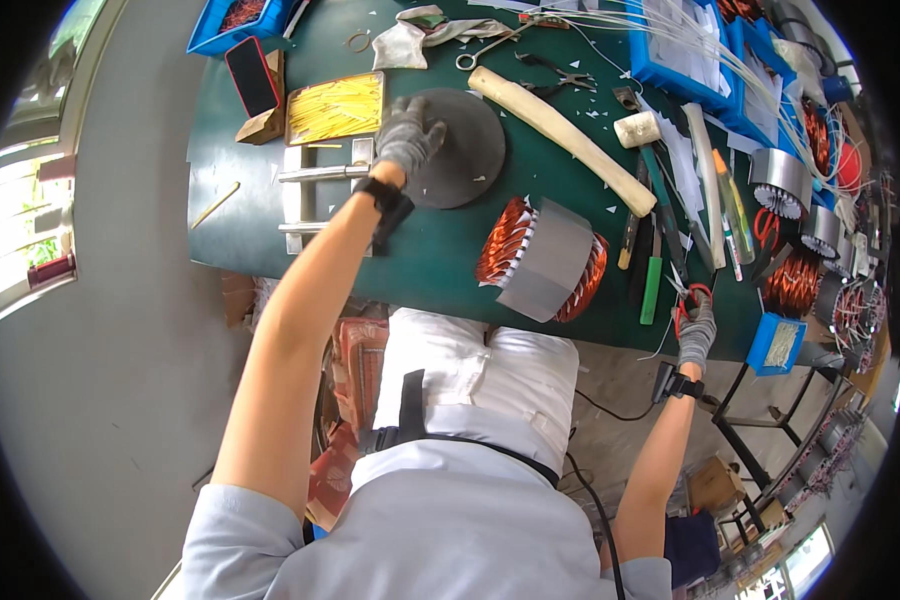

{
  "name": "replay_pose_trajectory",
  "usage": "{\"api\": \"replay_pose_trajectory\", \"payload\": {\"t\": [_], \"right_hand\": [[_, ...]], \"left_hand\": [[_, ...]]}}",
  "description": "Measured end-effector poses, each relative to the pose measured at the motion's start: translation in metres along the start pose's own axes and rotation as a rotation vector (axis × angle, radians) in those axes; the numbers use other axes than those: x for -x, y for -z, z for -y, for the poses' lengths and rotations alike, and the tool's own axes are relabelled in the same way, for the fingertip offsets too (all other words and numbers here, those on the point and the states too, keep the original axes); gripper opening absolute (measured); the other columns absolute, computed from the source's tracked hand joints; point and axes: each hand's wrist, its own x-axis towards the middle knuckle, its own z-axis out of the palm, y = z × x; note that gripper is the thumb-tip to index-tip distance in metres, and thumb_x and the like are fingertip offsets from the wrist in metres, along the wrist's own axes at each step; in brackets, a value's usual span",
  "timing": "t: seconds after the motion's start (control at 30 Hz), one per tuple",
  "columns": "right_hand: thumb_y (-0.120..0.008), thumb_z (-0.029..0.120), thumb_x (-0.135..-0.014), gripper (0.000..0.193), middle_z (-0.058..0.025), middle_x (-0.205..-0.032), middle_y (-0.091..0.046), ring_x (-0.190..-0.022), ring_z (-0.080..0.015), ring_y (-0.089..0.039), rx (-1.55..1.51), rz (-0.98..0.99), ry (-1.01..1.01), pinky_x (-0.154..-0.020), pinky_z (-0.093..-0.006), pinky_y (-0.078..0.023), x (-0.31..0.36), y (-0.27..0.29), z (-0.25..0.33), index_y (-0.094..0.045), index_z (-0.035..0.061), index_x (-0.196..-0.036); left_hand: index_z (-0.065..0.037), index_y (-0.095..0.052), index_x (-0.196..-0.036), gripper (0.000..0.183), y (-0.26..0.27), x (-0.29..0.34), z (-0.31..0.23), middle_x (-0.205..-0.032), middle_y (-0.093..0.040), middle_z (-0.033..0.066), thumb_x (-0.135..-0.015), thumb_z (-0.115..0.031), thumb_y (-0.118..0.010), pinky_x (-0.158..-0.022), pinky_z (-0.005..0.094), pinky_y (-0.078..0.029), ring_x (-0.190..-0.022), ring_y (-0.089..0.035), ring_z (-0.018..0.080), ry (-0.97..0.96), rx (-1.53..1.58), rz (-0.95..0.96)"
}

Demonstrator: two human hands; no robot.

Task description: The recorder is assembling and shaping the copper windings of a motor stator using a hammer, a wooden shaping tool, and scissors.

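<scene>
My left hand (408, 137), in a grey glove, is over the left edge of a dark round disc (470, 150). Its fingers are apart with nothing seen in them, beside a tray (380, 84) of yellow strips (330, 108). Under that wrist is a metal frame with two bars (315, 175). At the table's front right edge, my right hand (697, 335), gloved too, is closed on red-handled scissors (692, 297), blades pointing away from me. A stator with copper windings (550, 260) lies on its side between my hands.
A wooden bat-shaped stick (565, 140), a white-headed mallet (638, 130) and a green-handled tool (651, 290) lie right of centre. Blue bins (675, 85) stand at the back right. A phone (252, 78) leans at the far left. More stators (782, 180) line the right side.
</scene>
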Motion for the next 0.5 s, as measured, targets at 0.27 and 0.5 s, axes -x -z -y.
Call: {"api": "replay_pose_trajectory", "payload": {"t": [0.27,0.5], "right_hand": [[-0.075,0.007,-0.071,0.044,-0.0059,-0.092,-0.06,-0.077,-0.0122,-0.055,0.836,-0.13,0.621,-0.064,-0.0251,-0.044,-0.003,0.05,-0.014,-0.051,0.0052,-0.107],[-0.074,0.007,-0.067,0.066,-0.009,-0.08,-0.063,-0.069,-0.0174,-0.059,1.083,-0.065,0.544,-0.062,-0.0305,-0.048,0.018,0.022,0.045,-0.043,0.0065,-0.126]], "left_hand": [[-0.018,-0.039,-0.131,0.075,-0.014,-0.004,-0.014,-0.136,-0.036,0.0149,-0.067,-0.039,-0.072,-0.104,0.0406,-0.027,-0.125,-0.032,0.0352,0.079,-0.264,0.115],[-0.019,-0.039,-0.131,0.07,-0.026,0.037,-0.022,-0.138,-0.032,0.0144,-0.069,-0.029,-0.069,-0.107,0.0443,-0.021,-0.128,-0.026,0.0373,-0.096,-0.159,0.144]]}}
